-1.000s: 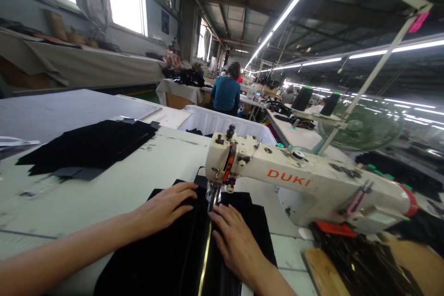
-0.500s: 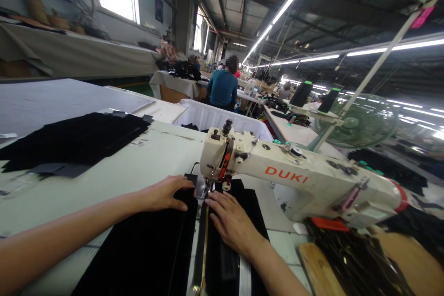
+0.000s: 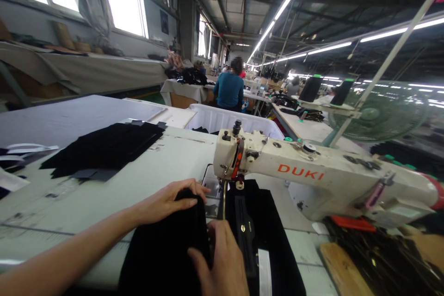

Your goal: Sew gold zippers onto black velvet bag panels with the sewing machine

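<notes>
A black fabric piece (image 3: 166, 249) lies in front of the white sewing machine (image 3: 298, 164). My left hand (image 3: 176, 199) grips its upper edge, thumb on top and fingers over the far side. Lower down, my right hand (image 3: 222, 259) holds the same piece by its right edge, thumb on the near side. A gold zipper strip (image 3: 224, 201) runs up to the needle area. To the right of it lies more black fabric (image 3: 274, 226) with a dark zipper, a gold puller (image 3: 243, 228) and a white strip (image 3: 264, 273).
Stacked black pieces (image 3: 107, 150) lie on the table at left. Behind the machine stands a white bin (image 3: 243, 120). A wooden board (image 3: 342, 268) and dark zippers (image 3: 385, 263) are at right. A person in blue (image 3: 229, 89) sits further back, facing away.
The view has shifted left. My right hand has moved from beside the needle down toward me and gripped the left fabric. That fabric's upper edge is now lifted, and the gold puller is exposed.
</notes>
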The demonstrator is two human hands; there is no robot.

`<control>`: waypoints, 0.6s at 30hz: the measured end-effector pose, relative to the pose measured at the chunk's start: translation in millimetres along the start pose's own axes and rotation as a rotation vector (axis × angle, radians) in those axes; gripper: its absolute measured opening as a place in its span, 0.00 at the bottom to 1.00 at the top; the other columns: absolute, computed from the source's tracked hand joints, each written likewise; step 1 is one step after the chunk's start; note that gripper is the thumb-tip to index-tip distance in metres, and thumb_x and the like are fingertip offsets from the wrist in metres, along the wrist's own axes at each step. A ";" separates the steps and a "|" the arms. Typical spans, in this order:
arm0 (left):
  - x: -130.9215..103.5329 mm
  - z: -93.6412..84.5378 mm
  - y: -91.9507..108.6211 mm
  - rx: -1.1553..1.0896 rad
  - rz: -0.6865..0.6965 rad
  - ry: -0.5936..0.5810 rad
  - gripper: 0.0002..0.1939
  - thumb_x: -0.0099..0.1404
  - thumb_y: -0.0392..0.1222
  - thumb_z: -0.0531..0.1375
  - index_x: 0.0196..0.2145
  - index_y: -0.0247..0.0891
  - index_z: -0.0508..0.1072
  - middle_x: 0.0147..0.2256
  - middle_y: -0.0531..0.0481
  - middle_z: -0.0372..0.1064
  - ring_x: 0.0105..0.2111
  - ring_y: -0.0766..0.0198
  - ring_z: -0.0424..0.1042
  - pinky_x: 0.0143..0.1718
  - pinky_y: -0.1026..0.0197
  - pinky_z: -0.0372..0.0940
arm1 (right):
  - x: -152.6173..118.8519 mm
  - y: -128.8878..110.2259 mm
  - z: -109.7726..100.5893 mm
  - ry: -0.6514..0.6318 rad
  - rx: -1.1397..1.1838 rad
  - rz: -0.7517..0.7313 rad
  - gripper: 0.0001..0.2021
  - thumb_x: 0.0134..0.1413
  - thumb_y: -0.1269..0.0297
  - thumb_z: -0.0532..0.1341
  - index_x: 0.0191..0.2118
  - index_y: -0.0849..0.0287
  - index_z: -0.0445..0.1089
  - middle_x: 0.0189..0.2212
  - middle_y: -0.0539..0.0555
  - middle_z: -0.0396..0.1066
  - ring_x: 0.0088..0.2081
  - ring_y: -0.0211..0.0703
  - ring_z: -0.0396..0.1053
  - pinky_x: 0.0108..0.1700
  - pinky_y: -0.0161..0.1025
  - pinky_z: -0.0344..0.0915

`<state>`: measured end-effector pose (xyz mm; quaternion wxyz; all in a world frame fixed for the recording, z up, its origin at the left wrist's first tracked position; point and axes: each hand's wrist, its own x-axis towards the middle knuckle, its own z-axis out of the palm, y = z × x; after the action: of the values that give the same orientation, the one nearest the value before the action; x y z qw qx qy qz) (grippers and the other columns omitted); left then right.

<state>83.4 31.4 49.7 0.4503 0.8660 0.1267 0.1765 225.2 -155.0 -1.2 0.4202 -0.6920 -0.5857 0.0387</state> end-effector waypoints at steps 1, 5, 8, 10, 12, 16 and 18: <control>-1.7 -0.7 2.2 0.009 -0.010 0.006 0.10 0.75 0.48 0.54 0.40 0.40 0.67 0.49 0.44 0.76 0.57 0.53 0.70 0.59 0.52 0.64 | -3.3 -2.8 4.1 0.012 0.002 -0.011 0.09 0.58 0.70 0.62 0.44 0.52 0.66 0.36 0.51 0.72 0.36 0.46 0.75 0.37 0.37 0.70; -6.1 -2.9 12.0 0.126 -0.083 0.066 0.10 0.74 0.49 0.56 0.41 0.40 0.70 0.45 0.48 0.77 0.47 0.56 0.75 0.53 0.55 0.66 | -5.5 -4.5 5.7 -0.006 0.042 0.027 0.07 0.66 0.70 0.55 0.35 0.52 0.64 0.27 0.47 0.69 0.28 0.42 0.72 0.31 0.34 0.64; 0.4 -0.9 12.6 0.241 -0.129 0.100 0.10 0.73 0.49 0.57 0.43 0.41 0.72 0.42 0.52 0.77 0.43 0.57 0.75 0.47 0.58 0.66 | -6.8 -2.3 4.0 -0.055 0.087 0.141 0.05 0.67 0.67 0.56 0.37 0.52 0.65 0.24 0.45 0.69 0.25 0.41 0.71 0.28 0.33 0.62; 11.6 4.3 4.7 0.316 -0.147 0.120 0.11 0.72 0.48 0.57 0.44 0.41 0.74 0.41 0.51 0.78 0.42 0.55 0.75 0.46 0.57 0.66 | -8.3 0.0 4.2 -0.102 0.111 0.215 0.03 0.65 0.68 0.58 0.40 0.52 0.67 0.24 0.45 0.70 0.26 0.42 0.72 0.28 0.33 0.63; 26.0 12.9 -8.5 0.397 -0.151 0.150 0.11 0.70 0.47 0.58 0.43 0.40 0.76 0.40 0.48 0.78 0.41 0.53 0.75 0.48 0.53 0.65 | -7.4 3.1 3.1 -0.163 0.125 0.281 0.05 0.62 0.69 0.60 0.42 0.53 0.68 0.24 0.45 0.70 0.25 0.42 0.71 0.28 0.33 0.63; 49.3 36.4 -34.8 0.545 -0.125 0.224 0.09 0.67 0.45 0.61 0.41 0.40 0.78 0.37 0.46 0.77 0.43 0.50 0.74 0.55 0.47 0.60 | 8.0 9.9 -9.4 -0.279 0.123 0.393 0.05 0.58 0.73 0.61 0.36 0.55 0.68 0.22 0.44 0.67 0.25 0.40 0.69 0.28 0.32 0.60; 53.4 47.7 -42.5 0.602 -0.106 0.263 0.09 0.67 0.43 0.61 0.43 0.41 0.77 0.39 0.46 0.77 0.44 0.50 0.74 0.57 0.44 0.58 | 19.7 13.4 -18.0 -0.360 0.148 0.458 0.06 0.58 0.75 0.60 0.33 0.56 0.66 0.21 0.44 0.65 0.25 0.39 0.68 0.28 0.32 0.57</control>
<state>149.2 40.5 -0.5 0.1623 0.9221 0.2754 0.2178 251.6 -147.5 10.6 0.3393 -0.7556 -0.4748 0.2974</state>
